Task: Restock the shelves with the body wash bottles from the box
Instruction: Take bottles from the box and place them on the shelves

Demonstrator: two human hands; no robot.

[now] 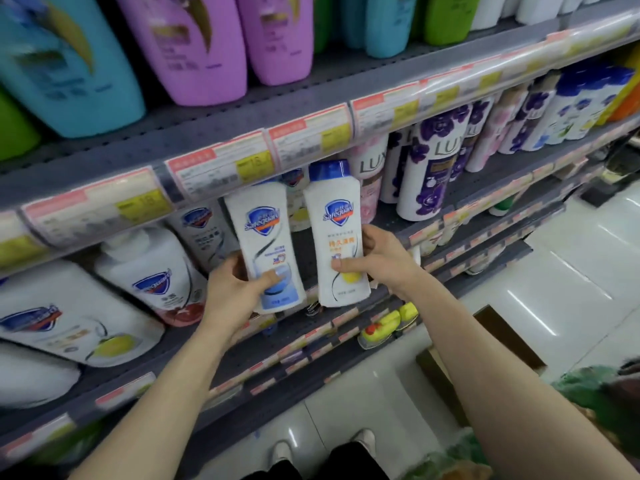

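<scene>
My left hand (235, 289) grips the lower end of a white Safeguard body wash bottle with a blue base (265, 244), its top tucked under the shelf's price strip. My right hand (375, 259) holds a second white Safeguard bottle with a blue cap and a lemon picture (337, 233). Both bottles stand nearly upright in front of the middle shelf (391, 221), side by side. The cardboard box (498, 336) lies open on the floor at the lower right, partly hidden by my right forearm.
Large Safeguard pump bottles (152, 271) fill the shelf to the left, Lux bottles (433, 168) to the right. Big purple and teal bottles (194, 46) stand on the shelf above. Lower shelf edges with price tags jut out below. White tiled floor (571, 271) at right.
</scene>
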